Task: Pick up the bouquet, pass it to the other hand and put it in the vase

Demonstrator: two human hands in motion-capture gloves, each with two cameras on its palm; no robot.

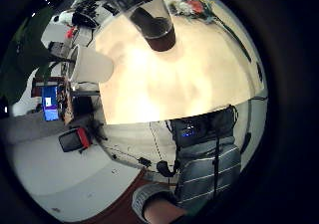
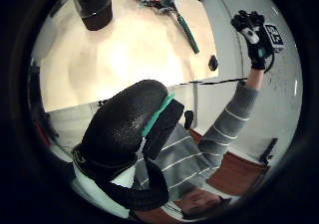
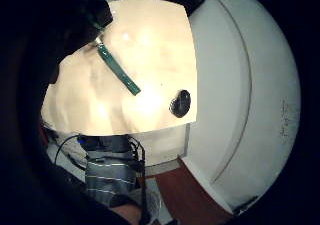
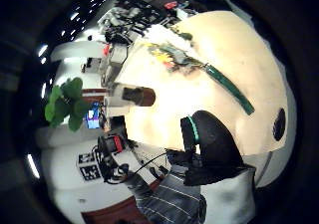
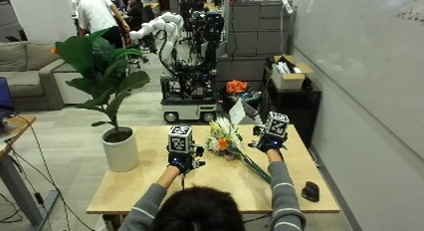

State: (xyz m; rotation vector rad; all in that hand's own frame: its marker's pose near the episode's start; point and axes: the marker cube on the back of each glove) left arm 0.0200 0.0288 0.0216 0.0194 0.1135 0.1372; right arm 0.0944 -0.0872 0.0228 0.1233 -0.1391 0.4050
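Outside view first: nothing of the task looks done yet. Going left to right, the left hand (image 5: pixel 182 160) hovers above the table (image 5: pixel 139 193), holding nothing; its thumb-side palm view shows a thumb loosely bent over bare wood, so I read it as relaxed. Just right of it the bouquet (image 5: pixel 224 138) lies flat on the table, blooms toward the far edge, its green stem wrap (image 5: pixel 255 169) running near and right. The right hand (image 5: pixel 267 142) hangs above the bouquet's right side, apart from it; its fingers seem relaxed, gripping nothing, though small in this view. The left thumb-side palm view shows that hand raised with fingers spread.

Still to do, as I judge it: grasp the bouquet, hand it across, stand it in the vase. The vase (image 2: pixel 94 7), a clear glass with a dark bottom, shows in the palm views on the table left of the blooms; in the outside view I cannot make it out.

Around: a white potted plant (image 5: pixel 120 149) stands at the table's left side, and a dark mouse (image 5: pixel 309 191) sits near the right near corner. Neither blocks the path between bouquet and vase.
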